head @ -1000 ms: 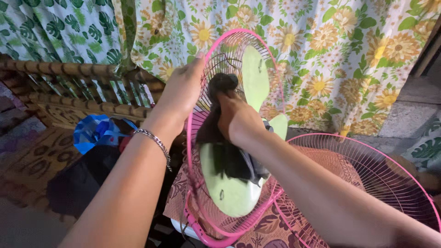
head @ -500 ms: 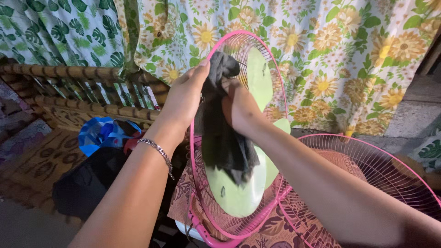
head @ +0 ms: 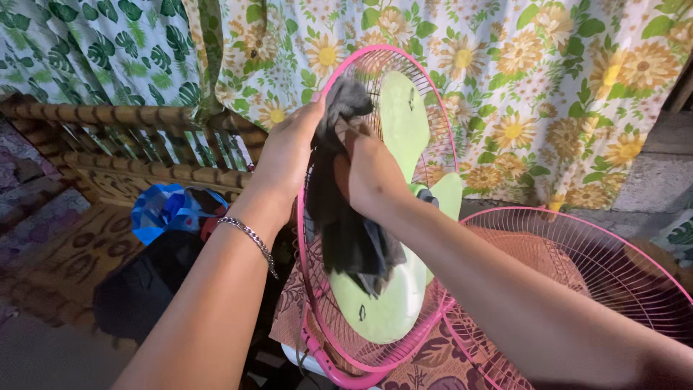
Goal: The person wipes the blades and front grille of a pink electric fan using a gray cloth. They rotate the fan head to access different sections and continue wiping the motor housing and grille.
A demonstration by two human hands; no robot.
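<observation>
Left hand (head: 289, 155) gripped the pink fan guard (head: 312, 238) rim; right hand (head: 372, 173) closed on dark cloth (head: 346, 231), pressed against green blade (head: 401, 123).

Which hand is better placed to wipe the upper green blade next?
Right, probably. The right hand already presses the dark cloth against the green blade inside the pink rear guard. The left hand grips that guard's rim, steadying it.

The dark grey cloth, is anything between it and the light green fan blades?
Nothing visible: the front guard is off, and the right hand presses the dark grey cloth directly on a light green fan blade inside the pink wire guard.
</observation>
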